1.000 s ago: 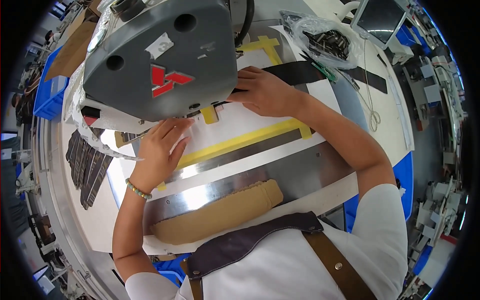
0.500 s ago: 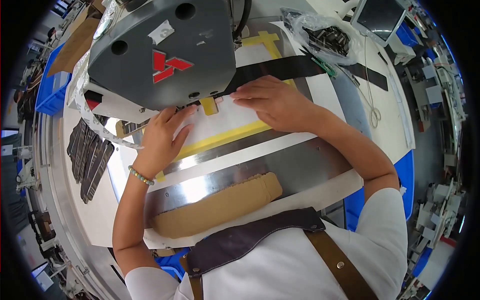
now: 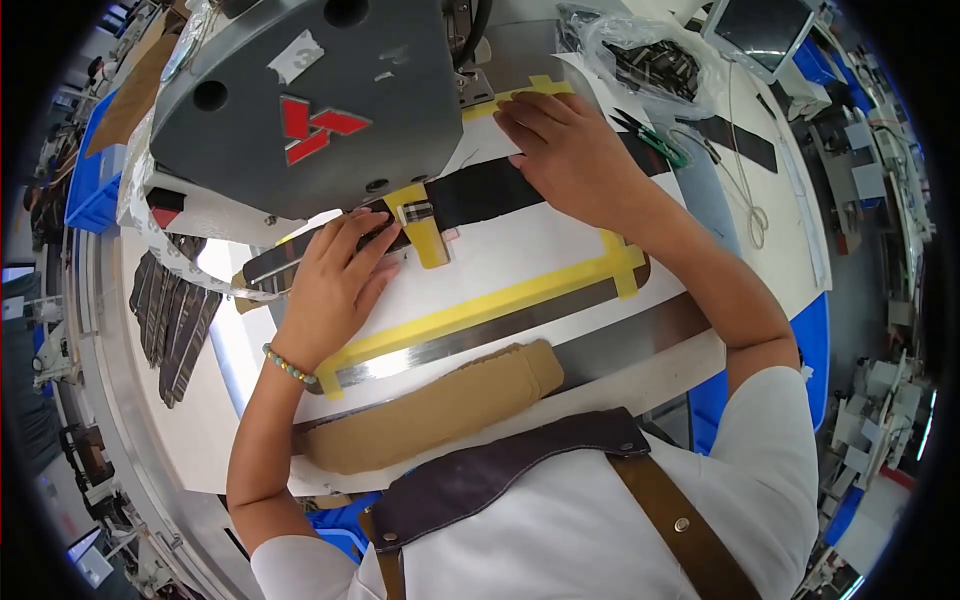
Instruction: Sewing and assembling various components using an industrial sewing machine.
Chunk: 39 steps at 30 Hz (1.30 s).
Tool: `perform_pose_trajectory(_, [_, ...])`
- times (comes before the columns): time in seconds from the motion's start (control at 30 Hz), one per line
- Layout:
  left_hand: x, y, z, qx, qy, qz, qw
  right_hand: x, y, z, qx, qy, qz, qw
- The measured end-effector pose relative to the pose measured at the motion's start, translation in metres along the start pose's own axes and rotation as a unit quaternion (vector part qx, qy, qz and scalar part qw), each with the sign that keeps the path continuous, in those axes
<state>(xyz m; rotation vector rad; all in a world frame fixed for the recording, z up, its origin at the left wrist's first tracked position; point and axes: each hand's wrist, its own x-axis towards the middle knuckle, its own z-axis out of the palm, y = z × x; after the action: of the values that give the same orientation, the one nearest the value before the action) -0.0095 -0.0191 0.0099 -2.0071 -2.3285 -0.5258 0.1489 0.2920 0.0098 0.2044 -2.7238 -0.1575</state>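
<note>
Near the monitor (image 3: 762, 30), a clear bag (image 3: 603, 60) of dark pieces (image 3: 655, 72) — both hands (image 3: 335, 280) (image 3: 588, 165) spread loosely, palms down, at a black strip (image 3: 482, 192)

The monitor (image 3: 762, 32) shows a dark screen in a pale frame. Green-handled scissors (image 3: 650, 135) lie below it and to its left, and a thin pale cord (image 3: 751, 212) ends in a loop below it. Further down from the monitor is a blue bin (image 3: 812, 345). Equipment with white and grey parts (image 3: 885, 150) stands to the right of the monitor. Far to its left are another blue bin (image 3: 95, 195) and brown cardboard (image 3: 135, 108). A tan pad (image 3: 435, 408) lies well below the monitor, toward the left
</note>
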Motion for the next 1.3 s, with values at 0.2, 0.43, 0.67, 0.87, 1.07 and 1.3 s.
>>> perform_pose_trajectory(0.2, [0.002, -0.003, 0.002, -0.020, -0.001, -0.002, 1.000, 0.005, -0.037, 0.019, 0.189, 0.025, -0.103, 0.976])
perform_pose_trajectory(0.43, [0.002, -0.002, 0.003, -0.040, 0.003, -0.016, 0.999, 0.002, -0.049, 0.029, 0.185, 0.027, -0.112, 0.976])
perform_pose_trajectory(0.67, [0.004, -0.004, 0.007, -0.046, -0.005, -0.020, 0.999, -0.004, -0.051, 0.022, 0.200, 0.030, -0.139, 0.970])
perform_pose_trajectory(0.87, [0.005, -0.002, 0.006, -0.037, -0.030, 0.001, 0.999, -0.003, -0.052, 0.025, 0.188, 0.070, -0.069, 0.977])
perform_pose_trajectory(1.07, [0.006, 0.002, 0.007, -0.039, -0.044, -0.004, 0.998, -0.001, -0.053, 0.029, 0.208, 0.054, -0.081, 0.973])
perform_pose_trajectory(1.3, [0.014, 0.009, 0.023, -0.208, 0.039, -0.131, 0.969, -0.001, -0.054, 0.030, 0.217, 0.041, -0.073, 0.972])
